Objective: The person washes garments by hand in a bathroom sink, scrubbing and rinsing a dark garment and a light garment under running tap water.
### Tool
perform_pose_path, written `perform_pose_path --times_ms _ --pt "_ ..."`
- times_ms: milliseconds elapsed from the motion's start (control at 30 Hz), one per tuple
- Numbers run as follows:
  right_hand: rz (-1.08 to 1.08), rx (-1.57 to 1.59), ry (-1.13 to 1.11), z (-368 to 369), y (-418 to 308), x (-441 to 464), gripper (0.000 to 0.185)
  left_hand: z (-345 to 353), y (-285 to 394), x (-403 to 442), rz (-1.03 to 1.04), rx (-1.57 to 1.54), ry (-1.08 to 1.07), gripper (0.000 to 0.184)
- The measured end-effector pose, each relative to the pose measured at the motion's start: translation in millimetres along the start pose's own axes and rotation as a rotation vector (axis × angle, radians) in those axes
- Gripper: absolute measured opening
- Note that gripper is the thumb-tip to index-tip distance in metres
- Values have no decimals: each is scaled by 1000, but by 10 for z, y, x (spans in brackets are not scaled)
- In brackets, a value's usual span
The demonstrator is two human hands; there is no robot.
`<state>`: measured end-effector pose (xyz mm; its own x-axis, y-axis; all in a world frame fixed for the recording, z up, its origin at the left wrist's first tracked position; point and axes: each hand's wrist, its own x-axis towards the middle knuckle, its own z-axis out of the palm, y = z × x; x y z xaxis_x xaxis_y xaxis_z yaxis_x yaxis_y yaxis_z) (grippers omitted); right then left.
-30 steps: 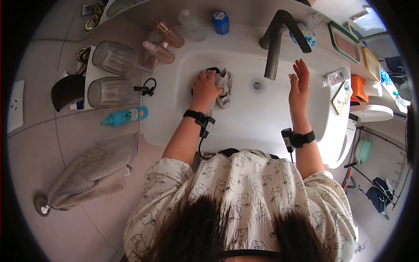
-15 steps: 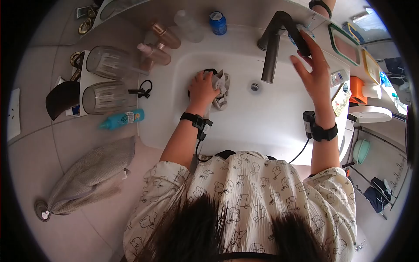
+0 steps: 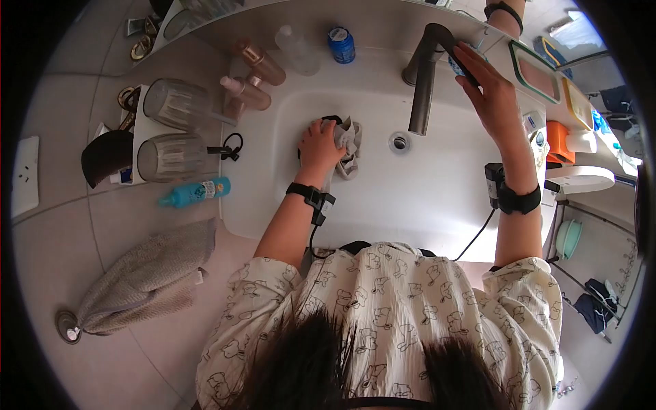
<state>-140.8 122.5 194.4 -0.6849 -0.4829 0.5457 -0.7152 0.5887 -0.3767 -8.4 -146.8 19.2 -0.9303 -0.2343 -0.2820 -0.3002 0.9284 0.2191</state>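
Observation:
In the white sink [image 3: 273, 212], my left hand [image 3: 319, 152] lies over a crumpled grey and black cloth [image 3: 350, 147], its fingers bent down onto the fabric. Part of the bundle is hidden under the palm. My right hand [image 3: 493, 96] is at the handle of the dark metal faucet [image 3: 425, 82], with fingers stretched out flat along the handle and the thumb apart. The spout points down into the basin, and no water shows under it. The round drain [image 3: 399, 142] lies between the cloth and the spout.
A blue jar [image 3: 341, 46], a clear bottle [image 3: 296, 51] and pink bottles [image 3: 261, 63] stand along the back left. Two glass tumblers [image 3: 174, 157] and a teal bottle [image 3: 198, 192] are at the left. A grey towel [image 3: 147, 280] hangs there. An orange container [image 3: 560, 141] is at the right.
My right hand's fingers have straightened and settled flat along the faucet handle. My left hand stays on the cloth. The whole view has shifted slightly.

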Motion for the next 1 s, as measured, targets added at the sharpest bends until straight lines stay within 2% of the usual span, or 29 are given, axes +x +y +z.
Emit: perform_pose_path --times_ms 167,300,367,433,467,500,533,567,633,700,767,833,900,967,1000 --pt "37 -20 -96 -48 3 30 39 7 7 -12 6 14 8 66" --pt "74 55 -71 -48 -93 -59 38 4 14 -1 -2 11 -13 65" --pt "399 567 239 102 -131 -263 33 -19 29 -6 -17 8 -17 65" --pt "794 1026 394 451 111 -668 22 43 -14 1 12 -26 11 65" --pt "910 1183 190 741 320 -925 20 63 -46 4 48 -52 39 66" --pt "1255 1353 -3 909 256 -957 21 58 -55 6 46 -44 32 66" --pt "1319 1593 -125 1091 181 -973 22 49 -36 4 29 -22 31 66" --pt "1313 1609 -199 1315 242 -1040 21 40 -7 -8 13 -4 30 65" --pt "997 1530 -284 1678 464 -1111 17 17 21 -16 7 -1 16 65" --pt "1074 2073 -423 1678 306 -861 15 -9 4 -30 -6 6 3 65" --pt "1097 2052 -442 1595 127 -833 18 -9 12 -22 1 9 -3 65" --pt "892 1698 -750 1444 -48 -972 23 28 -4 13 -1 1 -7 64" --pt "1002 1480 -1231 1282 -57 -1224 26 55 -6 11 -8 -8 -13 64" --pt "824 530 -1800 1202 70 -1341 24 30 0 16 -24 -27 -23 66" --pt "733 247 -1773 1246 261 -1475 25 36 -10 5 -25 -26 -28 66"
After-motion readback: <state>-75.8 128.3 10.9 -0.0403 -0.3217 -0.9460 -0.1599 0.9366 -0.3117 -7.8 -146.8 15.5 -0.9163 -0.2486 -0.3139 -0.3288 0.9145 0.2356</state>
